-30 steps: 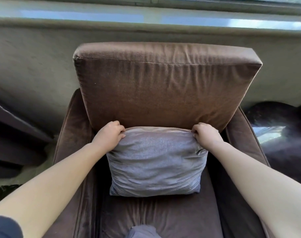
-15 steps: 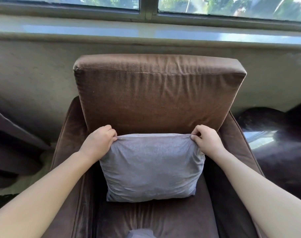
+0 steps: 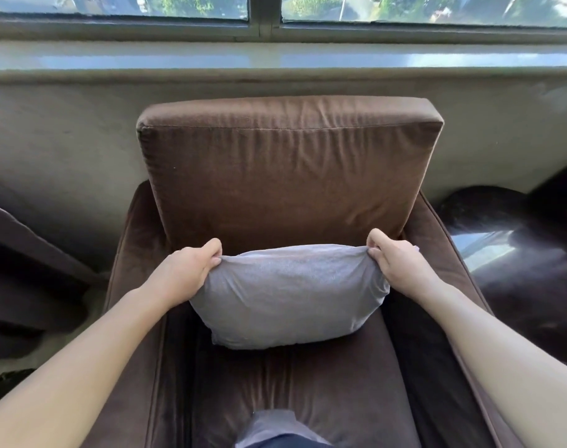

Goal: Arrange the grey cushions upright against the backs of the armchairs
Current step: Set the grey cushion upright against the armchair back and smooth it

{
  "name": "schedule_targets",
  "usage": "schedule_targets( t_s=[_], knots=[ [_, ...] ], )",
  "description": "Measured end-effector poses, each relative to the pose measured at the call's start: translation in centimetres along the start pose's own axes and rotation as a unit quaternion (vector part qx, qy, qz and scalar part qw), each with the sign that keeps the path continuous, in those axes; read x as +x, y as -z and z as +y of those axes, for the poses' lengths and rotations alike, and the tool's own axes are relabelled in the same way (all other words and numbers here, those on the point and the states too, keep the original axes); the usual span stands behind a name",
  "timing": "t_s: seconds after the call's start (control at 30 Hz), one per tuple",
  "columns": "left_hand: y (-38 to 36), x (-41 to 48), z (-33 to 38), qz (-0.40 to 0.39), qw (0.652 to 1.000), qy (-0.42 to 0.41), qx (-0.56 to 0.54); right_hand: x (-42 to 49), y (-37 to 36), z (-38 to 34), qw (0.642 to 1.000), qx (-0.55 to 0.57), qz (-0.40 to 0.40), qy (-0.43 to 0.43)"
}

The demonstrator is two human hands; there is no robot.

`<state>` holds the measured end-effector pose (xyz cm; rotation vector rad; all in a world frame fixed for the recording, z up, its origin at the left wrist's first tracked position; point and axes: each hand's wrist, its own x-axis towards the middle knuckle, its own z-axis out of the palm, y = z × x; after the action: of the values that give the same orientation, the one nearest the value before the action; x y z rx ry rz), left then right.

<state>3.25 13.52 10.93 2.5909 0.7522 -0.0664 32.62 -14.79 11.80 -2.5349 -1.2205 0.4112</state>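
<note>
At the bottom edge a patch of grey-blue cloth (image 3: 275, 426) is poking into view, cut off, so what it is cannot be told. Beyond it the wrinkled brown velvety seat of the armchair (image 3: 285, 392) is stretching away between two padded arms. Two bare forearms are reaching in from either side. The left hand (image 3: 185, 273) is pinching the soft grey fabric cushion (image 3: 288, 299) at its upper left corner, fingers closed on the cloth; the right hand (image 3: 397, 263) is gripping the upper right corner the same way. The cushion is sitting on the back part of the seat, long axis running left to right, face turned toward the camera and leaning back, top edge touching the thick brown back cushion (image 3: 288, 176). Its lower edge is resting on the seat; its rear face is hidden. Behind the chair a plain grey wall is rising to a pale window sill (image 3: 275, 59), with a dark shiny object (image 3: 515, 253) to the right, hard to make out.
</note>
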Motion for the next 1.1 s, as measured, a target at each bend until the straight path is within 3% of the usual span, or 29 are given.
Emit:
schedule_targets(
  t_s=[0.27, 0.53, 0.77, 1.1],
  knots=[
    [0.7, 2.2, 0.4, -0.009, 0.998, 0.040, -0.054, 0.8, 0.8, -0.5, 0.999, 0.031, 0.015, -0.038],
    [-3.6, 5.5, -1.5, -0.073, 0.994, 0.084, -0.011, 5.0, -4.9, 1.1, 0.995, -0.011, -0.040, -0.091],
    [-5.1, 8.3, -2.6, -0.032, 0.994, 0.108, -0.006, 8.5, -7.6, 2.0, 0.990, -0.004, -0.015, -0.137],
    [-3.2, 9.3, -1.6, 0.017, 0.993, 0.058, 0.103, 10.4, -4.7, 1.7, 0.998, -0.045, 0.018, -0.049]
  ],
)
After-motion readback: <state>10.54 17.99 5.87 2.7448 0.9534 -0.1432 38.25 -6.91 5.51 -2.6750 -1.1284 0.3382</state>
